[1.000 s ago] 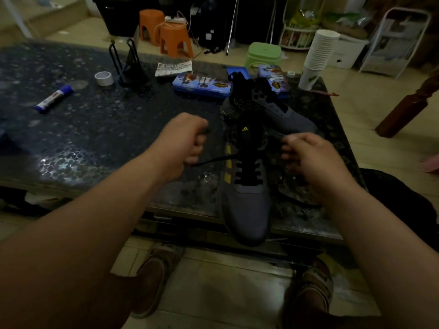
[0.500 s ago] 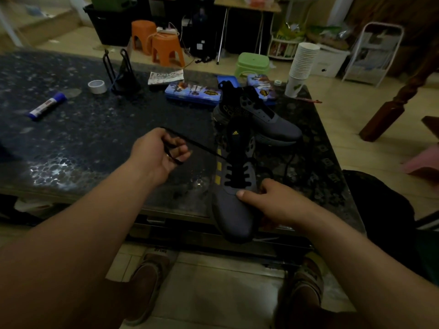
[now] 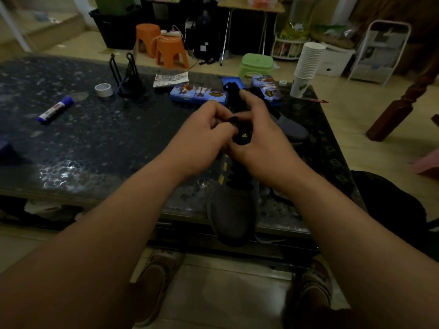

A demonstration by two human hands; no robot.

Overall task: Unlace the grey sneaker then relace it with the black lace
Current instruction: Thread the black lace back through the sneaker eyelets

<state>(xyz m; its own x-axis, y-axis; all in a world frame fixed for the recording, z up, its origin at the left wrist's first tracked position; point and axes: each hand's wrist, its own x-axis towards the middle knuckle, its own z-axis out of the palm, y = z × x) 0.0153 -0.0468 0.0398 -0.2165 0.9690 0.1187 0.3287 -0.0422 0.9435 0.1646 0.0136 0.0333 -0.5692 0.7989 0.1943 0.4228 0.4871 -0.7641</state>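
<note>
The left hand [image 3: 204,136] and right hand [image 3: 261,136] meet over the top of the grey sneaker [image 3: 231,214], which lies on the dark table [image 3: 107,143] with its toe hanging past the near edge. The left hand's fingers are curled in tight, pinching a small loop of the black lace [image 3: 231,120] just above the tongue's yellow logo. The right hand's fingers curl round the upper part of the sneaker on its far side, with the thumb laid against that same loop. Whether the thumb actually pinches the lace I cannot tell. Below the hands the lace crosses the eyelets in rows down towards the toe, and both wrists hide the upper rows.

Far to the sneaker's left lies a blue-capped marker [image 3: 55,110]. Nearer, beyond it, are a roll of white tape [image 3: 103,90] and a black wire stand [image 3: 129,79], then a printed leaflet [image 3: 171,79]. A blue tin case [image 3: 197,92] lies just behind the left hand. To the sneaker's right a second grey sneaker [image 3: 292,127] is partly covered by the right hand, toe pointing away. Behind that, at the table's far corner, stands a stack of white paper cups [image 3: 307,65].
</note>
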